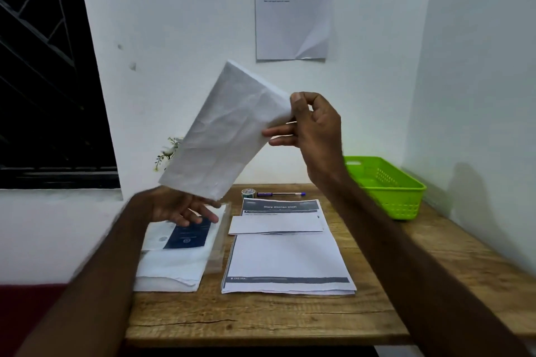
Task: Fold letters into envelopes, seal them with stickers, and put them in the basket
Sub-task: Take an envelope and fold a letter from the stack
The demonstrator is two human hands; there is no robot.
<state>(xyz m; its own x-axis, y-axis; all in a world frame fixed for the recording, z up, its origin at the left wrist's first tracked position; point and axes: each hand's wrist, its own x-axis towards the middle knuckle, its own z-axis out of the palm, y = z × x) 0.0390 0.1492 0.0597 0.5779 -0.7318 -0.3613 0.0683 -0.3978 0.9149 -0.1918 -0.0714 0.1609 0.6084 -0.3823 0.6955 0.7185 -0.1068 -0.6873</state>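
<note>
Clearly light and floppy, the white envelope (223, 130) hangs tilted above the surface (261, 316), pinched at its upper corner by the right hand (314, 127), while the left hand (177, 207), fingers spread, rests on the envelope stack (174, 264).

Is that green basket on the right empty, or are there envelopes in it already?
Empty as far as shown: the green basket shows bare floor, though the right forearm hides its near-left corner.
</note>
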